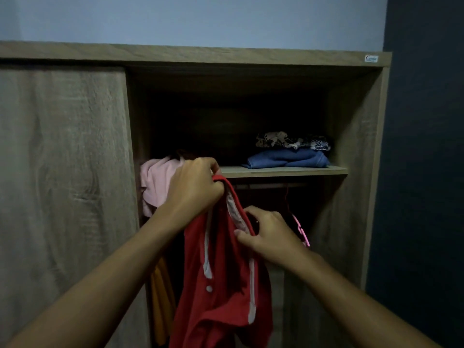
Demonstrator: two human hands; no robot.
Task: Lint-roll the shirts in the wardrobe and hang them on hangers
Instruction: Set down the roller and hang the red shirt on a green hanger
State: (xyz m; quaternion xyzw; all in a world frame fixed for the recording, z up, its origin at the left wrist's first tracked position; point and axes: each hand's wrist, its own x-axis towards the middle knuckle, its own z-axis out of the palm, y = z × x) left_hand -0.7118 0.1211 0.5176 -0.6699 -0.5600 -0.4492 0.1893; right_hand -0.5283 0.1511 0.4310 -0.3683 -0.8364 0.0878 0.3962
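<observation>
Hanging step, probably, the wardrobe being dim: left hand [193,189] grip clamped on the red shirt [221,285] collar, right hand [266,234] pinching it at four o'clock. Next, thread the pink hanger [300,229], three o'clock.

folded blue garment [286,159] | patterned cloth [288,141] atop it | pale wall [200,18] | dark wall [426,146] right

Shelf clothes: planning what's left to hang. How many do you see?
3: a crumpled pink garment at left, a folded blue garment at right, a patterned garment atop it. Others may hide in the dark.
</observation>
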